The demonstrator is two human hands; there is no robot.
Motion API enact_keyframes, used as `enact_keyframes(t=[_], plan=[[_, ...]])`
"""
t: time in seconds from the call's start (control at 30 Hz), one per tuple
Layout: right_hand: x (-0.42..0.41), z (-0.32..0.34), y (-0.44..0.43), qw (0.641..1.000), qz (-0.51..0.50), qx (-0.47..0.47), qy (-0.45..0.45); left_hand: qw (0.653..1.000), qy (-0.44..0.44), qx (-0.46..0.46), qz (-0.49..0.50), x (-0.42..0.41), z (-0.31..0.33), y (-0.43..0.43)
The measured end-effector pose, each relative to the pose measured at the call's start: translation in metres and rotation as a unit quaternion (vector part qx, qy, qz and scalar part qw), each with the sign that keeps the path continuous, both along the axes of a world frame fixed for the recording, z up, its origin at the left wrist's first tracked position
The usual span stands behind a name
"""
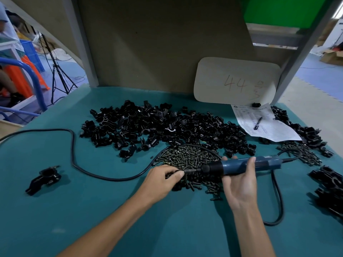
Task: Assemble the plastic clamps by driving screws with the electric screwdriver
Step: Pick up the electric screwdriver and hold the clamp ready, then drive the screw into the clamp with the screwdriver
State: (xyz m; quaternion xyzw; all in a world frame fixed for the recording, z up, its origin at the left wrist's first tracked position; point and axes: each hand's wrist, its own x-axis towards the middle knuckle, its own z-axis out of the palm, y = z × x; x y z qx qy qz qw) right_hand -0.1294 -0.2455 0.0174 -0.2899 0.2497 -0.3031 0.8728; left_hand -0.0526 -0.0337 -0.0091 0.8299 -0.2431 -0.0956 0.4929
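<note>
Lying alone at the left of the teal desk (92,210): 1 assembled clamp (44,178), black, well apart from everything else. Snaking just right of it: a black cable (74,145), curving in toward the middle. Spreading across the centre toward the back: a big heap of black clamp parts (157,127). Sitting just in front of that heap and touching it: a pile of dark screws (189,160).

Reaching over the pile's near edge: the left hand (163,179), knuckles up, thumb and curled fingers pinching at the tip of the bit (193,171). Holding a screw there or not, impossible to tell.

Cradling the screwdriver (241,166) from below: the right hand (239,184), palm up, thumb curling over the blue barrel, fingertips wrapping round the far side. Holding it roughly level above the screws, bit pointing left.

Leaning against the back wall further right: a pale card (235,80) marked 44. Lying just below it: a printed sheet (269,130) with 1 pen (258,123) resting on top. Sitting in front of the sheet's right corner: a 2nd, smaller screw pile (300,154). Piling up at the right edge of the desk: more black clamps (326,184).
</note>
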Motion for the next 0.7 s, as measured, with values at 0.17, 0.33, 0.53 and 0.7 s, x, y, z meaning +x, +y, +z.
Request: enact_keyframes(t=[0.17,0.33,0.53,0.7], plan=[[-0.002,-0.002,0.003,0.999,0.037,0.000,-0.003,0.992,0.111,-0.062,0.015,0.009,0.002,0.004],[0.007,-0.005,0.013,0.999,0.038,-0.024,0.008,0.994,0.059,-0.076,0.044,-0.001,-0.003,-0.003],[0.007,-0.007,0.010,0.999,0.033,-0.031,0.009,0.990,-0.073,-0.067,0.102,-0.012,0.001,0.003],[-0.003,0.001,-0.007,0.998,0.052,-0.023,0.001,0.997,0.039,-0.005,-0.062,-0.016,0.017,0.019]])
